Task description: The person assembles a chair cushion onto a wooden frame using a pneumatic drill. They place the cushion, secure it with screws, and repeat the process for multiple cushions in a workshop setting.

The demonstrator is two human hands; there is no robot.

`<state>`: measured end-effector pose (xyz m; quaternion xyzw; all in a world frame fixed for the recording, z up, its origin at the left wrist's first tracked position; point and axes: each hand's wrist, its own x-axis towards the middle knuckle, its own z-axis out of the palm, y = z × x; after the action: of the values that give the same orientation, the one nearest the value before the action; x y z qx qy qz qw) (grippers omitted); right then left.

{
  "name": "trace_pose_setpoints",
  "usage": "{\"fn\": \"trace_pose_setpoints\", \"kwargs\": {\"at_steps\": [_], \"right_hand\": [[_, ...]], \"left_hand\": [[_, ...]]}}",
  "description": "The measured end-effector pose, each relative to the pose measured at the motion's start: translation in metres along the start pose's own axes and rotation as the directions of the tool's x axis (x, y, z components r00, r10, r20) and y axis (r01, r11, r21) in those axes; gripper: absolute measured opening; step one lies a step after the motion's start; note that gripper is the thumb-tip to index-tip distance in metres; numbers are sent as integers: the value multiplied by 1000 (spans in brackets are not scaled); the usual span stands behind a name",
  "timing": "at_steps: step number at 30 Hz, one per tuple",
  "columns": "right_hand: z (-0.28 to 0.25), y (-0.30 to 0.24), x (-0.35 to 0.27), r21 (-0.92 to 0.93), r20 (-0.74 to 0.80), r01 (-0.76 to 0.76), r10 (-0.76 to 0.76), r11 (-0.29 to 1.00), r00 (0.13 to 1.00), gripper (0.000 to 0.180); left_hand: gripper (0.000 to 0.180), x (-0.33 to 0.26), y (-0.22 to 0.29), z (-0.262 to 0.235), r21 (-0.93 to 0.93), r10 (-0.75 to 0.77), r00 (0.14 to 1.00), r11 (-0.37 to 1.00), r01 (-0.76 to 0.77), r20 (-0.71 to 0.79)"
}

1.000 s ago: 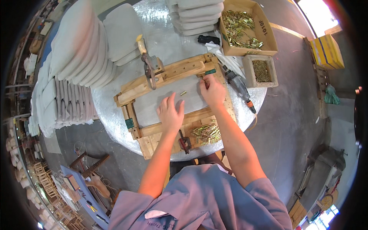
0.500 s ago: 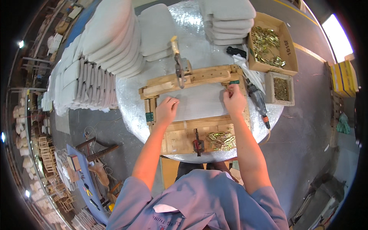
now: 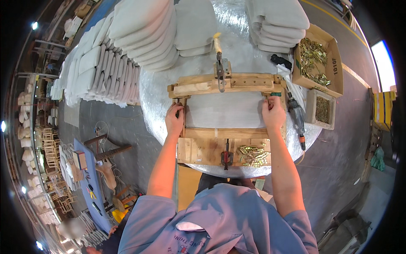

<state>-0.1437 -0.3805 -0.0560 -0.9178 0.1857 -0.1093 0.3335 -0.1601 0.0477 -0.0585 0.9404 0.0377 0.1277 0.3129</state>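
Observation:
A wooden jig (image 3: 218,133) lies in front of me and frames a flat light-grey panel (image 3: 224,110). At the jig's left end is my left hand (image 3: 174,120), its fingers curled in against the side piece. My right hand (image 3: 274,115) pinches at the right end, beside a small green patch (image 3: 276,94). Whatever either set of fingers holds is hidden. A toggle clamp (image 3: 220,70) with a yellowish handle rises at the jig's far bar. Another clamp (image 3: 226,158), partly red, sits on the near board beside a heap of brass-coloured fasteners (image 3: 252,155).
Grey cushion-like pads (image 3: 144,29) are stacked at the back left, with another stack (image 3: 277,25) at the back right. A power screwdriver (image 3: 296,116) lies right of the jig. Beyond it are a cardboard box (image 3: 338,80) of brass-coloured parts and a smaller tray (image 3: 332,120) of screws.
My left hand has moved left, off the grey panel to the jig's left end. My right hand stays at the right end. The whole view has shifted, and another person shows at lower left.

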Motion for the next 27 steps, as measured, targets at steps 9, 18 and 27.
{"fn": "trace_pose_setpoints", "kwargs": {"at_steps": [9, 18, 27], "right_hand": [[1, 0, -1, -22, -7, 1, -1, 1000, 1000, 23], [3, 1, -1, -12, -23, 4, -5, 1000, 1000, 24], [1, 0, -1, -29, -24, 17, -17, 999, 1000, 23]], "left_hand": [[15, -35, 22, -9, 7, 94, 976, 995, -98, 198], [18, -32, 27, -7, -26, 36, 999, 999, -37, -41], [13, -28, 23, -5, 12, 76, 996, 997, -76, 39]]}}
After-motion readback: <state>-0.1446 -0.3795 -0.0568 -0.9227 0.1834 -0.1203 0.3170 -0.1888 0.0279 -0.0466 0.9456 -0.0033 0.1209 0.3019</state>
